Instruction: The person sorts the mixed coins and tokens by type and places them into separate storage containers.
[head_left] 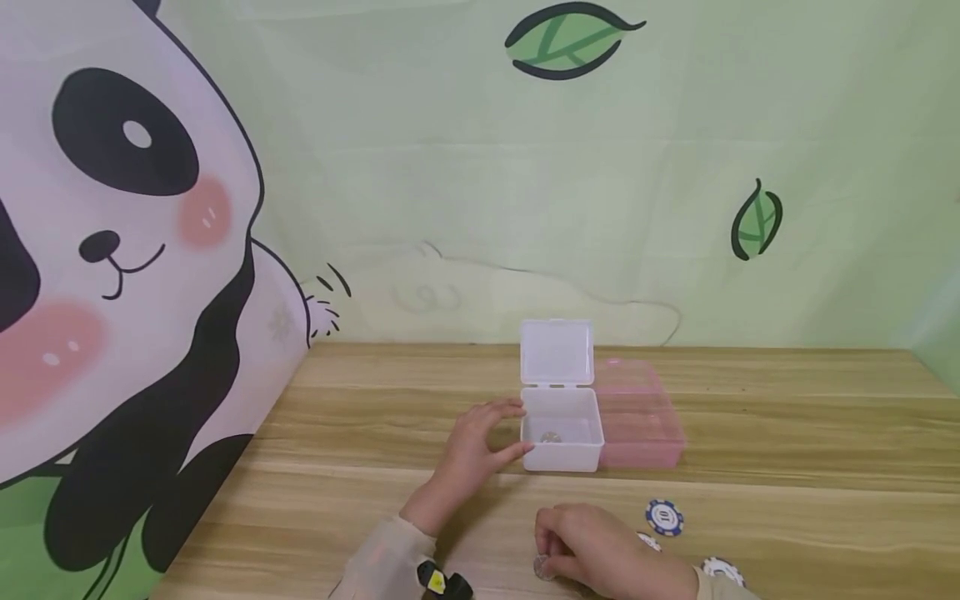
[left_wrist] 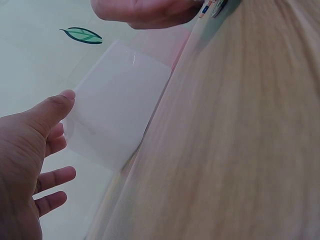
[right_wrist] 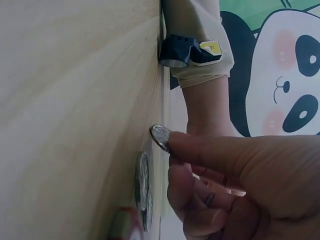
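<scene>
Clock directions below are read from the head view, centred on the white box [head_left: 566,457]. The box stands upright on the tabletop [head_left: 337,433], its lid [head_left: 557,352] raised at 12 o'clock; a coin [head_left: 551,437] lies on its floor. Your left hand [head_left: 468,454] is at 9 o'clock, fingers spread and not clenched, with thumb and fingertips at the box's left rim. Your right hand [head_left: 596,546] is at 6 o'clock, thumb and forefinger pinching a second coin [right_wrist: 160,136]; the right wrist view shows it tilted and just clear of the tabletop. Near it in that view, two more coins [right_wrist: 142,181] lie flat, one partly behind the other; a reddish item at the bottom edge is too blurred to identify. A translucent pink box [head_left: 641,417] sits just beside the white box at 3 o'clock. At 5 o'clock you have a blue-and-white chip [head_left: 664,517] marked 10, a chip partly hidden by your right hand [head_left: 649,541], and a dark-and-white chip [head_left: 723,570] near your right sleeve. A panda-print backdrop [head_left: 420,150] rises behind, at 12 o'clock.
</scene>
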